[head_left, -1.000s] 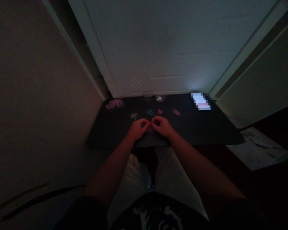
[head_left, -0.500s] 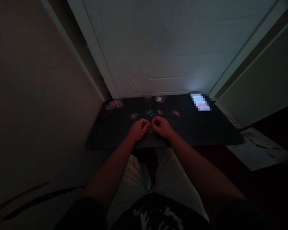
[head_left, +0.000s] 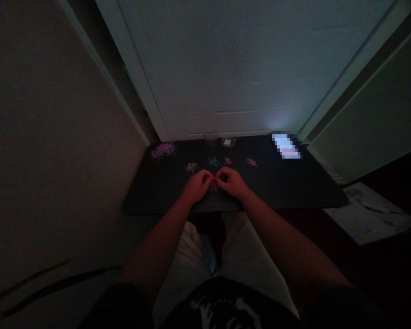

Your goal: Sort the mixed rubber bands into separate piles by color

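Observation:
My left hand [head_left: 197,185] and my right hand [head_left: 231,183] nearly meet at the near side of the dark table [head_left: 287,183]. The fingers of both are pinched; what they hold is too small and dark to name. A small reddish pile [head_left: 214,185] lies just below the fingertips, partly hidden by them. Beyond the hands lie a pale yellowish pile [head_left: 191,167], a blue pile [head_left: 213,161], a pink pile [head_left: 228,161] and another pink pile [head_left: 250,161], all of small thin pieces.
A larger pink-purple pile [head_left: 163,150] is at the table's far left. Near the door [head_left: 198,82] stand a clear container [head_left: 210,138] and a round clear dish [head_left: 228,142] with a white square. A lit, blurred screen [head_left: 286,146] is at the far right.
My right hand's fingertips have shifted very slightly left, toward my left hand. The piles and other objects have not moved.

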A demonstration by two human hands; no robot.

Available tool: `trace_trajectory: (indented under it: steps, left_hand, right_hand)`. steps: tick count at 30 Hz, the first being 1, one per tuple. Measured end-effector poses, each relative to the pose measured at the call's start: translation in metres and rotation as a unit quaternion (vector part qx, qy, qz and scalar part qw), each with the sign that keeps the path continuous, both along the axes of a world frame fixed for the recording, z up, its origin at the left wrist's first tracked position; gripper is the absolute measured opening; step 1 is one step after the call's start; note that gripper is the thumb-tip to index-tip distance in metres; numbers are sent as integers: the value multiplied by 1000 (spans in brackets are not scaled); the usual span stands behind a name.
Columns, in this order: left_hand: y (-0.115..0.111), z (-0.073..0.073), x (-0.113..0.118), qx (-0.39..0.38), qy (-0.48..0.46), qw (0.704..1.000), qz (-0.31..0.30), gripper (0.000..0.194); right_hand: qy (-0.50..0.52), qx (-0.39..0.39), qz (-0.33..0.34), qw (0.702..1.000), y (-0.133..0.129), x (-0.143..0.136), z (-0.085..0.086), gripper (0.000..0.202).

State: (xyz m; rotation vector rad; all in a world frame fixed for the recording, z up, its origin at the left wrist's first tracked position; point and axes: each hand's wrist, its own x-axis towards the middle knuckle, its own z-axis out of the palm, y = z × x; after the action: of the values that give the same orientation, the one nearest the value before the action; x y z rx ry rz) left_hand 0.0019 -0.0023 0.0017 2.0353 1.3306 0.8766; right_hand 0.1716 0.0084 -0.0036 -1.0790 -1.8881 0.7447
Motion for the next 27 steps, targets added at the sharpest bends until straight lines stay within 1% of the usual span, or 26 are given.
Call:
trace_trajectory:
  steps: [3, 6, 16, 22, 27]
  left_hand:
    - [0, 0, 0, 9, 14, 1000, -2, 20]
    - [0, 0, -1, 18, 23, 1000, 2, 20]
    - [-4, 5, 1, 36, 17, 999, 15, 16]
    - [-2, 3, 0, 22, 19, 1000, 11, 17]
    - [-1, 0, 0, 12, 9, 1000, 7, 19]
  right_hand:
    - [-3, -2, -9, 1000, -1, 0, 0, 0]
    - [-7, -1, -16, 1000, -2, -1, 0, 2]
    - [-25, 11, -25, 999, -2, -1, 3, 5]
    - [-19, 7, -23, 1000, -1, -1, 1, 5]
    - [16, -14, -12, 1000, 0, 1, -2, 3]
